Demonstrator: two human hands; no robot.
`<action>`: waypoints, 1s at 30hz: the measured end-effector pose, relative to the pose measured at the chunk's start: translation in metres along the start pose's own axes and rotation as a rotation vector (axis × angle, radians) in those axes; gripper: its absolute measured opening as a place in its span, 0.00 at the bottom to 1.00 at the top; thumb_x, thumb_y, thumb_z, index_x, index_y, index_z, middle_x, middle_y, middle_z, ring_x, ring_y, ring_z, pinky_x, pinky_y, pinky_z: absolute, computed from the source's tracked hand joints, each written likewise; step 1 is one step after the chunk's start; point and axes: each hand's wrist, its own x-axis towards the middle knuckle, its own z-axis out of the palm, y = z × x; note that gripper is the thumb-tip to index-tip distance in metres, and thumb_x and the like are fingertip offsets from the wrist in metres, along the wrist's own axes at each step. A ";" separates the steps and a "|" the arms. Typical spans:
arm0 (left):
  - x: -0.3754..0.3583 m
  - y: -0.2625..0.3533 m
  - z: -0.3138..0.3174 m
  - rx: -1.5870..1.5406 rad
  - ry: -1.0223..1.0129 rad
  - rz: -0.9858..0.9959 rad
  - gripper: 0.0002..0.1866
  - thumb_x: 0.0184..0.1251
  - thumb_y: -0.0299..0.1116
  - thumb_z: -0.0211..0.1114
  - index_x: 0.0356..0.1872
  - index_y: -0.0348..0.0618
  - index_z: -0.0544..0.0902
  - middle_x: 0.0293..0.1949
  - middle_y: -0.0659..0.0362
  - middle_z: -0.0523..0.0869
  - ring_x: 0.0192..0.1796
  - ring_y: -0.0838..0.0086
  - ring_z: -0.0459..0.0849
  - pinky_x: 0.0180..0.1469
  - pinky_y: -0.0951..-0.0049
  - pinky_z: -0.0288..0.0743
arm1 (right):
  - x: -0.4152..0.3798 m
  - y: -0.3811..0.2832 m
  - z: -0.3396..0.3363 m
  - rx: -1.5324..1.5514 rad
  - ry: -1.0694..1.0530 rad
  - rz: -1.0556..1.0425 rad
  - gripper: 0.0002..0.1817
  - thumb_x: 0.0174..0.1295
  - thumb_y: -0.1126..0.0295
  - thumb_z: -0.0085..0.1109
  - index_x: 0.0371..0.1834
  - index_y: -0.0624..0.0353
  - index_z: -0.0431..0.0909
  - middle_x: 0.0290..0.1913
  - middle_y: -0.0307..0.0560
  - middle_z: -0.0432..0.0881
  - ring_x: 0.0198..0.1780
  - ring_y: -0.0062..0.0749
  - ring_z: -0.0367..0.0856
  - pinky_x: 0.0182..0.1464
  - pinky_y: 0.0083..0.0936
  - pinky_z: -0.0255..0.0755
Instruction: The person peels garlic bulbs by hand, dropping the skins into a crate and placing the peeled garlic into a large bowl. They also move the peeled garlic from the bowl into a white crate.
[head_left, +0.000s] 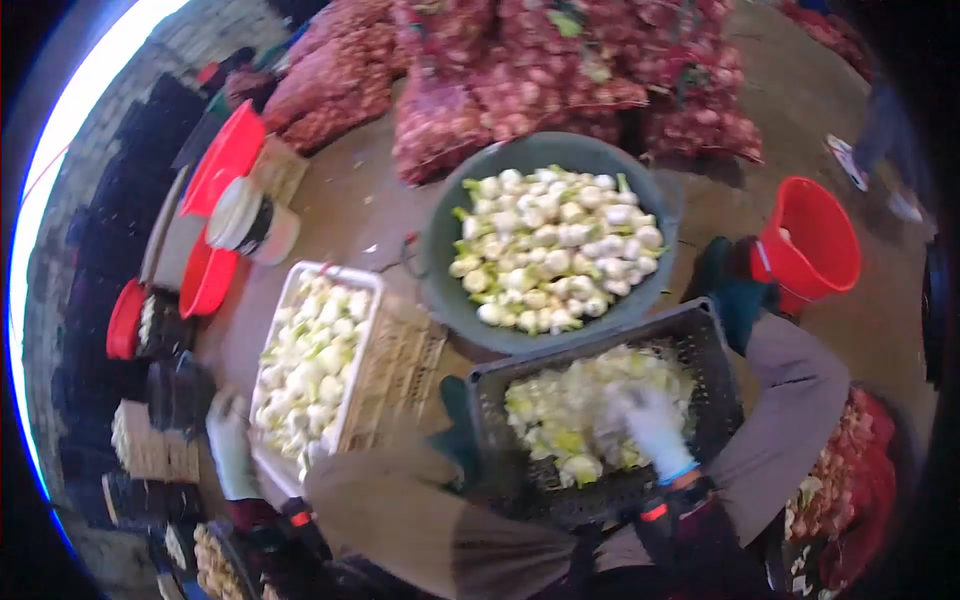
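Note:
My right hand [645, 420], in a pale glove, is down among the whitish-green peelings or pieces [560, 405] in the black crate [715, 385] between my knees. Its fingers are smeared by motion, and what they touch is unclear. My left hand [230, 440], also gloved, is beside the left edge of the white crate [362, 345], which holds peeled white bulbs [312, 360]; its fingers are too blurred to read. Beyond the black crate stands a large green tub [445, 290] full of white bulbs with green tips [550, 240].
Mesh sacks of reddish bulbs [500, 80] are stacked at the back. A red bucket [815, 240] stands at the right, near another person's shoe [848, 162]. Red basins [225, 160] and a white bucket [250, 220] are at the left. A red sack [865, 480] lies at the lower right.

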 end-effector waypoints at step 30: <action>-0.015 0.020 0.527 0.916 -1.281 1.192 0.10 0.52 0.29 0.64 0.38 0.46 0.82 0.45 0.53 0.79 0.52 0.57 0.79 0.47 0.60 0.78 | 0.013 0.005 -0.002 -0.153 -0.202 0.004 0.12 0.67 0.65 0.53 0.43 0.64 0.78 0.30 0.62 0.80 0.31 0.57 0.79 0.32 0.44 0.71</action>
